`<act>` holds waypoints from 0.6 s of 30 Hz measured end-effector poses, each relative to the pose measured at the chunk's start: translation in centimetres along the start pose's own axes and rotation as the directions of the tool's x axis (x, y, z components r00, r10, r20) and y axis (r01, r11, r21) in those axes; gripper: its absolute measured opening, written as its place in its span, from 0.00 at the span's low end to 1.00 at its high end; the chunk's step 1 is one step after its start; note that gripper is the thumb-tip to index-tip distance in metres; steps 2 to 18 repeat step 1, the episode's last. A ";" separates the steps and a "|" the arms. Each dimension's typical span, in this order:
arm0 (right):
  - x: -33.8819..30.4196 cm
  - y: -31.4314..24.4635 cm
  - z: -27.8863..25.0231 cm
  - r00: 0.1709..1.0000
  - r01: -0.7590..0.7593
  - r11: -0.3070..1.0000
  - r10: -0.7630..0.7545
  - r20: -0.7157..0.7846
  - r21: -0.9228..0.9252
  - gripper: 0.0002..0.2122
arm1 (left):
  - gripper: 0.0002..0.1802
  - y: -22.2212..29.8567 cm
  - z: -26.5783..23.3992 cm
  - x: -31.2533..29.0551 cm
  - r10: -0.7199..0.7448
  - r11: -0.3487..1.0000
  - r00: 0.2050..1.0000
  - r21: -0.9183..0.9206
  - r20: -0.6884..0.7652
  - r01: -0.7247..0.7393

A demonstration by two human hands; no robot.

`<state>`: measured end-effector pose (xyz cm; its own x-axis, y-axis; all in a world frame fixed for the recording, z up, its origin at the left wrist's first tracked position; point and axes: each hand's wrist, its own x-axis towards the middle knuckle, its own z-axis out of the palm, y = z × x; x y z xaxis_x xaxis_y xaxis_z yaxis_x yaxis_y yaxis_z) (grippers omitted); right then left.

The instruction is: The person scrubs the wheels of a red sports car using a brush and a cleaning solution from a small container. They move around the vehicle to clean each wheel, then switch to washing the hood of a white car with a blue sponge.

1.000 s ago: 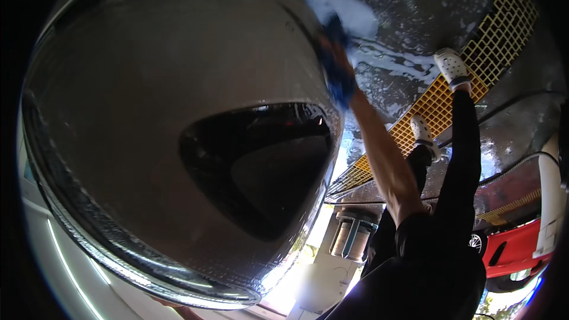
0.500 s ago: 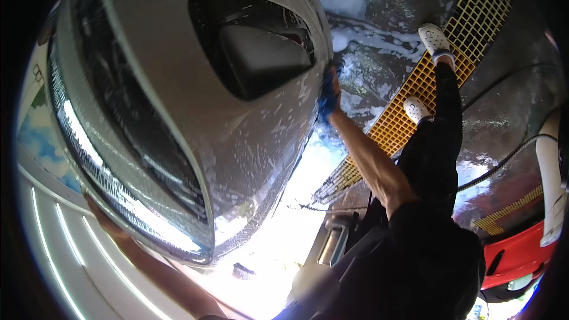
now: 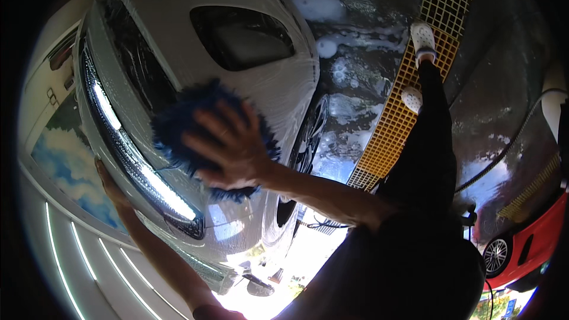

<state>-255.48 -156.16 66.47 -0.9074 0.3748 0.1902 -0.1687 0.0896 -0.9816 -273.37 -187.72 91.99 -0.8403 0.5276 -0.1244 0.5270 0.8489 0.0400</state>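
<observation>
My right hand [image 3: 234, 148] has its fingers spread over the back of a shaggy blue wash mitt [image 3: 172, 127]. The mitt is over the wet, soapy side of a silver-grey car [image 3: 255, 98], between its side window and the roof edge; whether it touches the paint there cannot be told. My left hand [image 3: 108, 181] reaches out at the left, by the car's roof edge, with its fingers stretched out and no object visible in it. Suds streak the bodywork and the dark side window [image 3: 240, 38].
Yellow floor grating [image 3: 388, 133] runs beside the car, with my feet in white clogs [image 3: 422, 38] on it. Foam [image 3: 317, 5] lies on the wet floor. A dark hose [image 3: 504, 151] curves at the right, near a red car [image 3: 527, 240].
My right hand has moved left with the mitt, from the car's lower side up toward the roof. My view has shifted, and more of the car shows. My left hand stays near the roof edge.
</observation>
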 end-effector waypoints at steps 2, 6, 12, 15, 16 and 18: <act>1.1 2.8 -1.0 0.935 -0.219 0.973 0.232 0.267 -0.077 0.41 | 0.40 -0.1 -0.3 -0.4 -0.010 1.000 1.000 0.017 -0.013 0.010; 1.1 2.8 -1.0 0.935 -0.219 0.973 0.232 0.267 -0.077 0.41 | 0.40 -0.1 -0.3 -0.4 -0.010 1.000 1.000 0.017 -0.013 0.010; 1.1 2.8 -1.0 0.935 -0.219 0.973 0.232 0.267 -0.077 0.41 | 0.40 -0.1 -0.3 -0.4 -0.010 1.000 1.000 0.017 -0.013 0.010; 1.1 2.8 -1.0 0.935 -0.219 0.973 0.232 0.267 -0.077 0.41 | 0.40 -0.1 -0.3 -0.4 -0.010 1.000 1.000 0.017 -0.013 0.010; 1.1 2.8 -1.0 0.935 -0.219 0.973 0.232 0.267 -0.077 0.41 | 0.40 -0.1 -0.3 -0.4 -0.010 1.000 1.000 0.017 -0.013 0.010; 1.1 2.8 -1.0 0.935 -0.219 0.973 0.232 0.267 -0.077 0.41 | 0.40 -0.1 -0.3 -0.4 -0.010 1.000 1.000 0.017 -0.013 0.010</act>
